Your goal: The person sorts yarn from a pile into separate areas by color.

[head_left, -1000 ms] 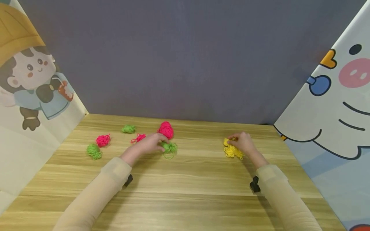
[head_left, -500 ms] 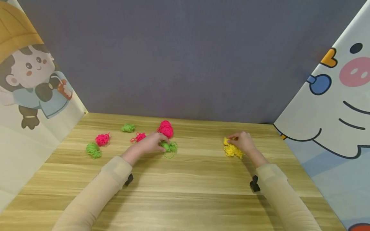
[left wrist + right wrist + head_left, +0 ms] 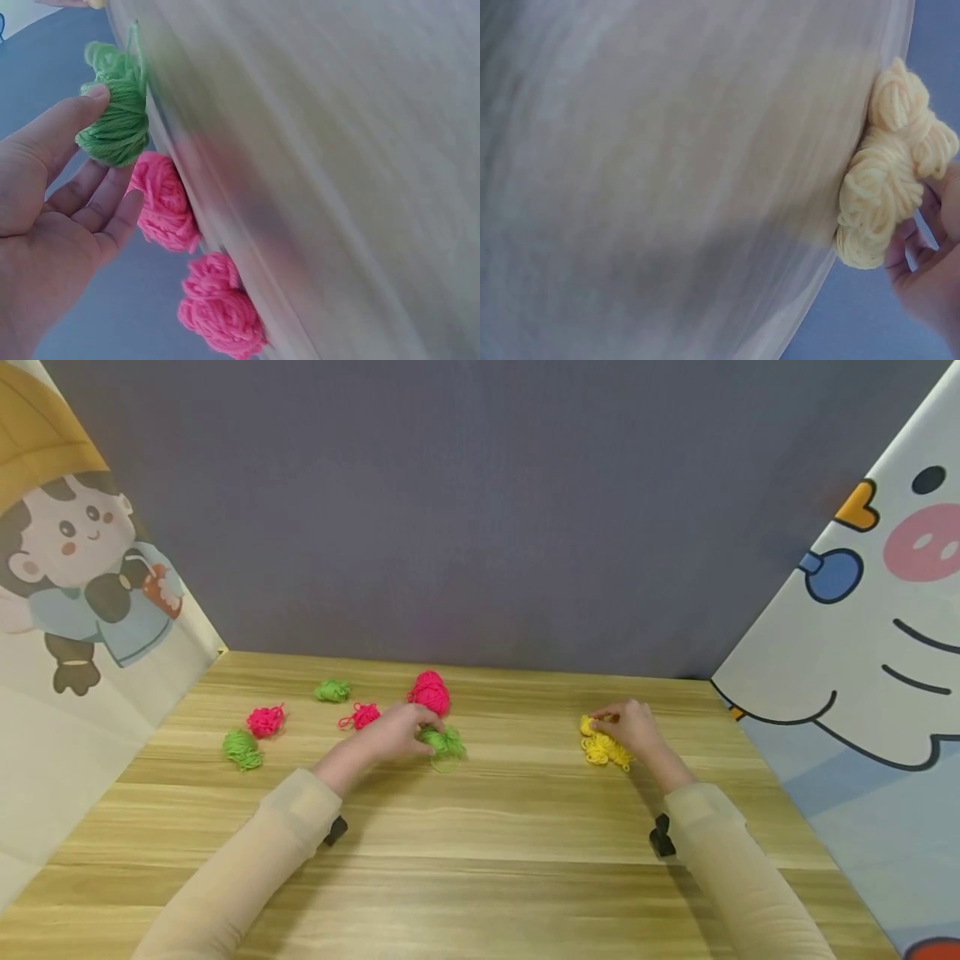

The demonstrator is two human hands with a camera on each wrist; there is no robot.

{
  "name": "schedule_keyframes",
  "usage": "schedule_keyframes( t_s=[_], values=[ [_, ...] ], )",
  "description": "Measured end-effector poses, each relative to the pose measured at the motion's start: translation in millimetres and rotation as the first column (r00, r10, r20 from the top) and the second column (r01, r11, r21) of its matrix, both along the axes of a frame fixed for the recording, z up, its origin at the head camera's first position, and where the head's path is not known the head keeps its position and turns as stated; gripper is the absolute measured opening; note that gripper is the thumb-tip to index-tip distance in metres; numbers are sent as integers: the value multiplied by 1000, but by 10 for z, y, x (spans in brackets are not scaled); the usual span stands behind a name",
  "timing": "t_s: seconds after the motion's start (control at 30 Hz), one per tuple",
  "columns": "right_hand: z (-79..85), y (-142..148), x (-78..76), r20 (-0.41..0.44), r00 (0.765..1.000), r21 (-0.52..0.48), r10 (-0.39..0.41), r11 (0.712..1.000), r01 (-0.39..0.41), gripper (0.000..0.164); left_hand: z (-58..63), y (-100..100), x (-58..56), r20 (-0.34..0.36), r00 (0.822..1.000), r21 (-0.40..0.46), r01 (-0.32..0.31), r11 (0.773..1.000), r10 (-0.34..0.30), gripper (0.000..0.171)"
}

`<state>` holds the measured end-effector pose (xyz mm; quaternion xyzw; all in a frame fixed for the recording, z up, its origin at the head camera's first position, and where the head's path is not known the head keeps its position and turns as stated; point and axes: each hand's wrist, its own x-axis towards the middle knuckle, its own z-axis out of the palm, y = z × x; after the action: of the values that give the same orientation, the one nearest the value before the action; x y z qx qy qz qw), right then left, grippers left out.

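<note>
A: Head view, left half?

B: Left hand (image 3: 393, 733) over the table (image 3: 480, 827), left of its middle, nearer the far edge; thumb and fingers pinched on green yarn (image 3: 447, 742), with a thin loop trailing toward the near edge; large pink ball (image 3: 431, 692) just beyond, close to the far edge; small pink bundle (image 3: 364, 716) beside the hand, on its left-edge side.

A: Right half?

B: Right hand (image 3: 633, 731) toward the far right corner; thumb and forefinger pinched on the upper end of yellow yarn (image 3: 606, 750); the lower clump spreads toward the near edge.

A: Other items, same view?

B: Compact green bundle (image 3: 332, 691) near the far edge, toward the far left corner; looped pink bundle (image 3: 266, 722) and oval green bundle (image 3: 242, 749) side by side near the left edge; grey panel (image 3: 465, 510) along the far edge.

A: Left wrist view?

B: Green yarn clamped between thumb and fingers; two pink pieces near the fingers; cannot tell whether the green touches the table.

A: Right wrist view?

B: Yellow yarn in several looped lobes, against the tabletop; fingers at its side, tips partly hidden; hand cut off by the frame, so the pinch reads better from the head view.
</note>
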<state>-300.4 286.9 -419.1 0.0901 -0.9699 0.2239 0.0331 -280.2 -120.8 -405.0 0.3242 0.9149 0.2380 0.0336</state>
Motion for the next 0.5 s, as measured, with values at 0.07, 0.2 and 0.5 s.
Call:
schedule_keyframes(
  t_s=[0.07, 0.2, 0.5],
  values=[
    [-3, 3, 0, -10, 1000, 5, 4, 1000, -4, 23, 15, 21, 21, -9, 1000, 5, -2, 1000, 2, 27],
    [-10, 10, -2, -14, 1000, 12, 3, 1000, -3, 24, 49, 59, 71, -42, 999, 27, 4, 1000, -3, 28],
    [-8, -8, 2, 12, 1000, 14, -13, 1000, 13, 24, 141, 189, 235, -93, 996, 72, 24, 997, -17, 30]
  ],
)
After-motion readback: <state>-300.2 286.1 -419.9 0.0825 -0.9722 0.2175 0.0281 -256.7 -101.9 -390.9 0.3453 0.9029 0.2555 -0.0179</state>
